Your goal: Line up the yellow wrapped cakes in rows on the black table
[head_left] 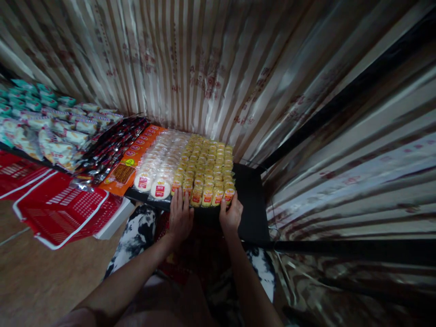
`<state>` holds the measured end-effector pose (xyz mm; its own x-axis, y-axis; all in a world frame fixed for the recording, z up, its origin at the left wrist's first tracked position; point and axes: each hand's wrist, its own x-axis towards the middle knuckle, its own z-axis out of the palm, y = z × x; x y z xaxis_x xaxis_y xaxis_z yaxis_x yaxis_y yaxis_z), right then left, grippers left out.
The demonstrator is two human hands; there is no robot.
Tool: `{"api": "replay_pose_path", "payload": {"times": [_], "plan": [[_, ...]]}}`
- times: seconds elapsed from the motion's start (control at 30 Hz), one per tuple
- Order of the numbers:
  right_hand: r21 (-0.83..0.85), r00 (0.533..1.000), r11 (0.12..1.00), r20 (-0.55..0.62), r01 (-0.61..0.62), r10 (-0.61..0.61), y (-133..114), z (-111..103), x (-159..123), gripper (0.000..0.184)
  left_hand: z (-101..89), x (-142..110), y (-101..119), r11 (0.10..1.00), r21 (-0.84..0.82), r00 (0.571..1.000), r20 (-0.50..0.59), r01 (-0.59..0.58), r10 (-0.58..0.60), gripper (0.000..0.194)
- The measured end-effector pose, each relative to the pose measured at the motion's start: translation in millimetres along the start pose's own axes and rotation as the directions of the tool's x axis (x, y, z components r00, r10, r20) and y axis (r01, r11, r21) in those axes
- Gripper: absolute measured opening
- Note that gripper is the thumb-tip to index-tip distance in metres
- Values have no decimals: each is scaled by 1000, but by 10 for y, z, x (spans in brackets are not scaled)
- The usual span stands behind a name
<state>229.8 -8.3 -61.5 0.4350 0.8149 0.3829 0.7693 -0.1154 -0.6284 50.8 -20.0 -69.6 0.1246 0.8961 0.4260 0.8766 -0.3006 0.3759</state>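
Rows of small yellow wrapped cakes (pixel 207 165) with red labels stand packed together on a black shelf (pixel 250 200). My left hand (pixel 180 215) rests its outstretched fingers on the front cakes at the left of the block. At the front right corner, my right hand (pixel 231 214) touches the last cake with its fingertips, thumb and fingers apart. Neither hand is wrapped around a cake. Left of the yellow block lie rows of white round wrapped cakes (pixel 160 189), also with red labels.
Further left on the shelf are an orange snack bag (pixel 127 168), dark shiny packets (pixel 109 147), white bags (pixel 61 141) and green packets (pixel 32 95). Red baskets (pixel 68 211) with white handles stand below. A striped curtain (pixel 204 68) hangs behind, with a black bar (pixel 313 104) at right.
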Motion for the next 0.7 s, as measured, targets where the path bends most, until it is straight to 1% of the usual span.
{"api": "replay_pose_path", "payload": {"times": [0.23,0.33,0.47,0.53,0.63,0.7], "plan": [[59,998,998,-43,-37,39,-27,-34,-28,60,-30,-12,-32,997,-67,1000,-18,22,-24,57],[67,999,997,-41,-26,28,-24,-31,-31,58,-25,20,-49,998,-57,1000,-5,28,-29,54],[109,997,993,-69,-38,45,-39,-52,-40,58,-30,-4,-59,999,-44,999,-31,14,-16,55],[122,995,992,-93,-31,43,-56,-71,-46,56,-52,-53,-47,998,-61,999,-36,-33,31,54],[117,993,993,-117,2,12,-76,-88,-48,50,-75,-131,-6,978,-103,984,-31,-180,177,47],[112,991,993,-132,25,-10,-77,-85,-44,48,-59,-163,25,967,-103,972,-17,-234,233,43]]}}
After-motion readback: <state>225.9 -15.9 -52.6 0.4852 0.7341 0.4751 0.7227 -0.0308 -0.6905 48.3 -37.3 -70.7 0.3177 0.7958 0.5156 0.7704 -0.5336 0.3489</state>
